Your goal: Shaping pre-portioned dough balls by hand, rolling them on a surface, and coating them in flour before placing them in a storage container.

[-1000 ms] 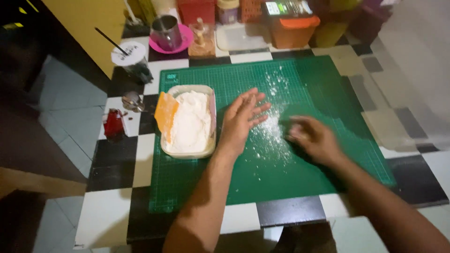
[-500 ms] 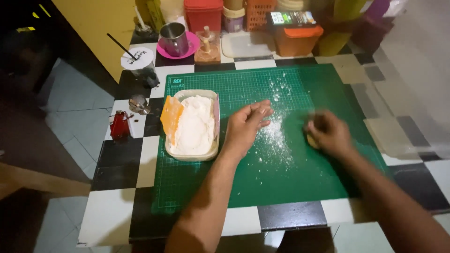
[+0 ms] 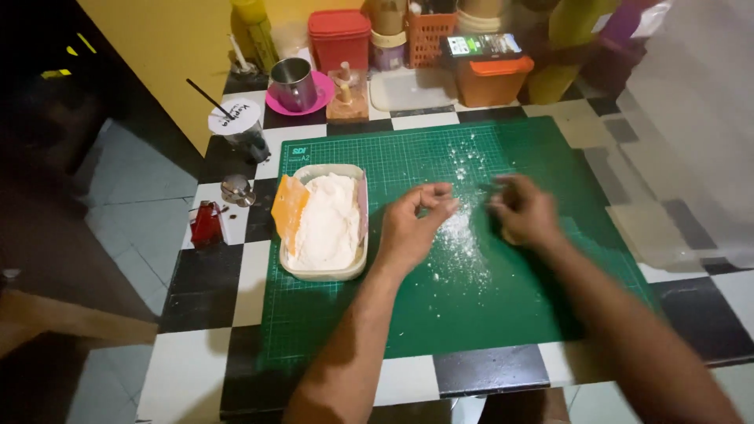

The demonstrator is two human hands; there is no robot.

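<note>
Head view
Left hand (image 3: 416, 224): hovers low over the green cutting mat (image 3: 503, 314), fingertips pinched together above the scattered flour (image 3: 463, 235); whether any flour is between them cannot be told.
Right hand (image 3: 526, 212): blurred, curled over the mat just right of the flour patch; it may cover a small pale lump, but that is unclear.
Flour: a white dusting on the mat between the two hands, trailing toward the mat's far edge.
Flour tub (image 3: 326, 224): pale rectangular container heaped with white flour, just left of the left hand, an orange scraper (image 3: 289, 208) leaning inside.
Behind the mat: a metal mug (image 3: 292, 82) on a pink saucer, an orange container (image 3: 491, 78).
</note>
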